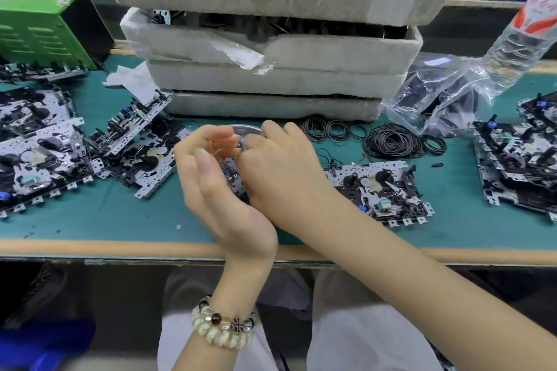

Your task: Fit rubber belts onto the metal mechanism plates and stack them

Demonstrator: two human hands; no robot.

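My left hand [211, 172] is raised over the middle of the green mat, palm turned right, fingers loosely curled and holding nothing I can see. My right hand [280, 166] faces it with its fingers curled, pinching a small dark part [240, 146] at the tips; the part is too small to identify. Both hands hover over a shallow metal dish [245, 129] of tiny black parts, mostly hidden. One metal mechanism plate [376, 187] lies flat just right of my right hand. Behind that plate lies a loose pile of black rubber belts [391, 141].
More mechanism plates lie overlapped to the left [144, 153] and far left [39, 159], with a stack at the right edge [518, 159]. Stacked foam trays [271, 78] stand at the back. A plastic bag [437, 93], a bottle [524, 27] and a green box [39, 24] flank them.
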